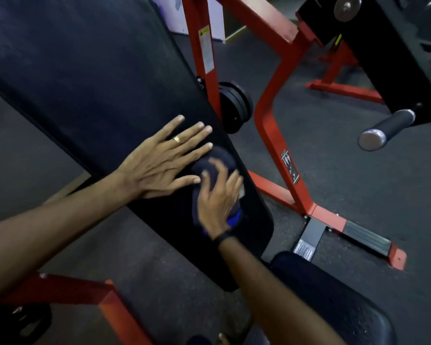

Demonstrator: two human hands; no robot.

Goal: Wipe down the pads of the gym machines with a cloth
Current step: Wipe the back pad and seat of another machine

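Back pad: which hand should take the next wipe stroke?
Right. The right hand already presses the dark cloth onto the back pad near its lower edge. The left hand lies flat on the pad beside it, empty, apparently just bracing.

floor: dark speckled rubber matting point(334, 170)
frames: red steel machine frames point(269, 125)
light: dim
far edge: white panel point(217, 18)
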